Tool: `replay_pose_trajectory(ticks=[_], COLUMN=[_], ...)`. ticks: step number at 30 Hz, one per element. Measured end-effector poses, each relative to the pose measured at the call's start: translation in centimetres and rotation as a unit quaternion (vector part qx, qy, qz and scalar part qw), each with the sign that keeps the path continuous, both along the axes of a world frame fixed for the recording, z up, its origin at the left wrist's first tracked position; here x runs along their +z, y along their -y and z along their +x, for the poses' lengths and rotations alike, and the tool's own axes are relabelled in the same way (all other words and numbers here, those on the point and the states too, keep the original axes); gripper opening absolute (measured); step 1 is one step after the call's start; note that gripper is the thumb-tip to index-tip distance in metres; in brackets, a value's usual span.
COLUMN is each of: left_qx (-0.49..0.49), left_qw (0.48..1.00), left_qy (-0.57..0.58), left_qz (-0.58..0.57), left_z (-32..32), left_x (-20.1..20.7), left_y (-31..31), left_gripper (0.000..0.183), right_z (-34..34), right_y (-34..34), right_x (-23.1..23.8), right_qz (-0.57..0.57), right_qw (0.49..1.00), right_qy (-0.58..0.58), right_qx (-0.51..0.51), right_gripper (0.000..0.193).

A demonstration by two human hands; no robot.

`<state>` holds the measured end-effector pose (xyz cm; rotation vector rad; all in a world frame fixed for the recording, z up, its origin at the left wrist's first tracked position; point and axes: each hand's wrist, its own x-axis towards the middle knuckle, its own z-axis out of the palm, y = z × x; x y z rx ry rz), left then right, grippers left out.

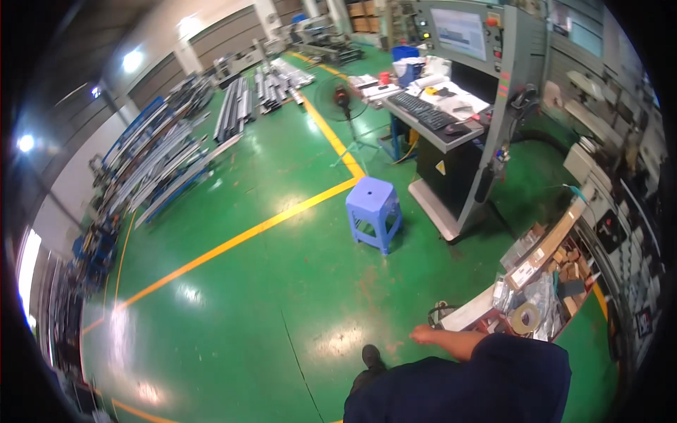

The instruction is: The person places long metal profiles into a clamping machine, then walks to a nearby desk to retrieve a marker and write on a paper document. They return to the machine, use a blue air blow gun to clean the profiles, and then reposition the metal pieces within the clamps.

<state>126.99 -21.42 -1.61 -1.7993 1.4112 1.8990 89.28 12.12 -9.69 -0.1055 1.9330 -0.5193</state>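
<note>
My right hand (423, 334) reaches out from a dark blue sleeve at the lower right, over the green floor. Its fingers look loosely curled together, small in the view, and nothing shows in them. Close beside it, a dark looped object (441, 311) sits at the near corner of a parts bin (471, 310); I cannot make out its kind. Inside the bin lie a roll of tape (525, 319), clear plastic bags and small cardboard boxes. My left hand is out of view.
A blue plastic stool (374, 201) stands ahead. Behind it are a machine control console (462, 42) with a keyboard (422, 111), and a standing fan (342, 99). Metal profiles (236, 109) lie on the far floor. Machinery lines the right side. A dark shoe (371, 356) shows below.
</note>
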Motion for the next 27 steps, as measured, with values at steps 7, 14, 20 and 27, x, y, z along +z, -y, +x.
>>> replay_pose_trajectory(ticks=[7,14,20,27], left_qx=[-0.097,-0.156,-0.307,-0.406], left_qw=[0.992,0.929,0.862,0.743], left_qy=[0.023,-0.230,-0.364,-0.516], left_qz=[-0.082,-0.243,-0.173,-0.130], left_z=[-16.8,-54.0,-80.3,-102.9], left_x=[-0.1,5.6,17.7,26.9], left_y=[19.5,28.6,10.5,-4.6], left_gripper=[0.022,0.026,0.045,0.049], right_z=[-3.2,-7.0,-16.5,-30.8], right_y=[0.9,-0.6,-6.7,-12.5], right_x=[5.3,-0.6,-2.3,9.0], right_qz=[-0.122,-0.118,-0.030,-0.125], right_qw=[0.915,0.889,0.896,0.655], right_qy=[-0.021,0.015,0.000,-0.100], right_qx=[-0.385,-0.442,-0.443,-0.738], right_gripper=[0.034,0.033,0.027,0.032])
